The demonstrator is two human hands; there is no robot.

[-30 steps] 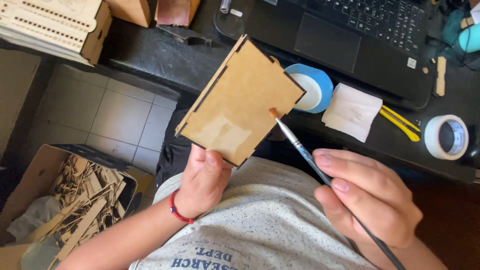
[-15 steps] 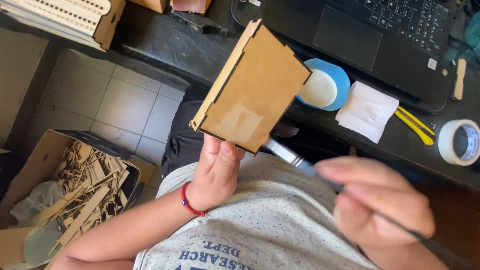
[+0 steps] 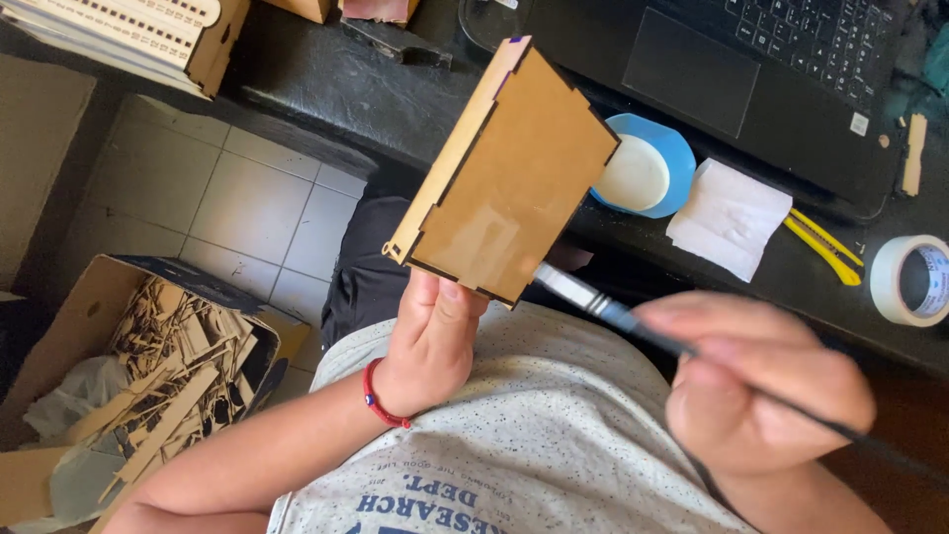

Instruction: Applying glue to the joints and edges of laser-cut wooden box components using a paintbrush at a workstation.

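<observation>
My left hand grips the lower edge of a small brown wooden box with notched, laser-cut edges, holding it up over my lap, its glossy flat face toward me. My right hand, blurred by motion, holds a thin dark-handled paintbrush. The brush's metal ferrule end reaches the box's lower right corner; the bristles are hidden behind the box. A red bracelet sits on my left wrist.
On the black desk stand a laptop, a blue bowl of white paste, a folded white tissue, a yellow utility knife and a tape roll. A cardboard box of wood scraps sits on the tiled floor at left.
The brush tip slid from the box's right edge down to its lower corner. My left hand turned the box more edge-on and raised it slightly.
</observation>
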